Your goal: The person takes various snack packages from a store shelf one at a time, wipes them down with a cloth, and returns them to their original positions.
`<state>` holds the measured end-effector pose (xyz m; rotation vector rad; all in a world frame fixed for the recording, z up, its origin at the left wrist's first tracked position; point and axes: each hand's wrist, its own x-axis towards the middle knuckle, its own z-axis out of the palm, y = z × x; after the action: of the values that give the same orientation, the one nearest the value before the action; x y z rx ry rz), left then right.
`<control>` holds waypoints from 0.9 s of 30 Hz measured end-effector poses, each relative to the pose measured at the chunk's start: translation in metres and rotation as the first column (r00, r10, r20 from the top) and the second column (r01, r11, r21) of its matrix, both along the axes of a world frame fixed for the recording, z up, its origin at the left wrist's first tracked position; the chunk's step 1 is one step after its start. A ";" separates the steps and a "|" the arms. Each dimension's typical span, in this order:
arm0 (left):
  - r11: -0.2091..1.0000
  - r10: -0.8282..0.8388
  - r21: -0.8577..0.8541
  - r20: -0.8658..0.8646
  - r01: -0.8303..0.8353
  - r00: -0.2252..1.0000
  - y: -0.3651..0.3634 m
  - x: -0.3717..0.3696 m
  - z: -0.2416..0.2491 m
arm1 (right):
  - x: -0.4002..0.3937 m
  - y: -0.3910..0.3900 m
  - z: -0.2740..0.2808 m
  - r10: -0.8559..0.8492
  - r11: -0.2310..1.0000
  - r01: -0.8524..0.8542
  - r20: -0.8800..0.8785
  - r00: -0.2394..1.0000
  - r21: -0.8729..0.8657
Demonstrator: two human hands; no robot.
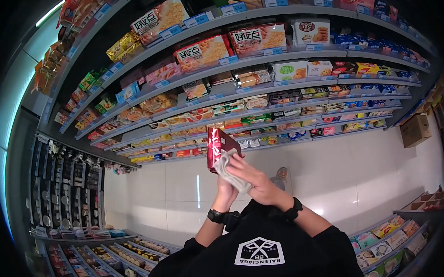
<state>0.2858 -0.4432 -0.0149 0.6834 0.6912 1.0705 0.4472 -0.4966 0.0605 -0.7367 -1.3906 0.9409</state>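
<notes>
A dark red glossy package [214, 150], box-shaped, is held up in front of my chest. My left hand [225, 189] grips it from below, its fingers mostly hidden behind the cloth and package. A crumpled light grey cloth [233, 174] lies against the package's lower right side. My right hand [254, 180] is closed over this cloth, pressing it on the package with the fingers pointing up and left. Both wrists wear black bands.
Ahead rises a long grey shelf unit [315, 49] with rows of packaged snacks and blue price tags. Lower display shelves [393, 245] stand at right, racks [63, 191] at left. A cardboard box [415, 131] sits on the pale tiled floor [324, 185].
</notes>
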 end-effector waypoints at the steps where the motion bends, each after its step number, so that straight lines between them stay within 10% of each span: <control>1: 0.987 -0.137 0.096 0.084 0.128 0.987 0.005 -0.003 0.000 | 0.001 -0.001 0.010 -0.035 0.987 -0.014 0.297 0.954 0.162; 3: 0.948 -0.266 0.210 0.119 0.237 0.957 0.011 -0.004 0.013 | 0.004 0.003 0.012 -0.121 0.947 -0.071 0.553 0.824 0.313; 7: 0.940 -0.010 -0.331 0.223 0.085 0.975 -0.001 0.012 0.048 | 0.020 0.016 0.007 -0.312 0.921 0.101 0.557 0.770 0.375; 9: 0.835 -0.473 -0.047 0.448 0.548 0.759 0.012 0.001 0.016 | 0.029 0.024 0.010 -0.381 0.916 0.231 0.525 0.761 0.329; 13: 0.851 -0.458 -0.161 0.238 0.500 0.856 0.004 0.015 0.021 | 0.033 0.031 0.016 -0.504 0.862 0.427 0.383 0.774 0.272; 15: 0.912 -0.291 -0.298 0.018 0.283 0.957 0.004 0.016 0.016 | 0.026 0.026 0.016 -0.396 0.903 0.233 0.490 0.776 0.361; 18: 0.966 -0.259 -0.011 -0.143 0.260 0.955 0.002 -0.002 0.012 | 0.020 0.025 0.010 -0.282 0.917 0.063 0.529 0.800 0.394; 21: 0.921 -0.381 0.146 0.162 0.360 0.910 0.037 -0.018 -0.013 | 0.023 0.024 0.007 -0.214 0.917 -0.031 0.557 0.802 0.397; 23: 0.926 -0.309 -0.043 0.489 0.376 0.816 0.045 -0.034 -0.041 | 0.030 0.022 0.002 -0.225 0.934 0.002 0.582 0.781 0.358; 24: 0.946 -0.089 -0.300 0.138 0.127 0.987 0.032 -0.008 0.013 | 0.032 0.022 -0.002 -0.226 0.933 0.002 0.582 0.781 0.361; 27: 0.869 -0.324 -0.236 0.395 0.435 0.860 0.035 -0.016 0.007 | 0.038 0.028 -0.009 -0.326 0.922 0.139 0.531 0.782 0.362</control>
<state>0.2699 -0.4082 -0.0079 0.3189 0.3839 0.6582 0.4856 -0.4689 0.0517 -0.9827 -1.8749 0.2765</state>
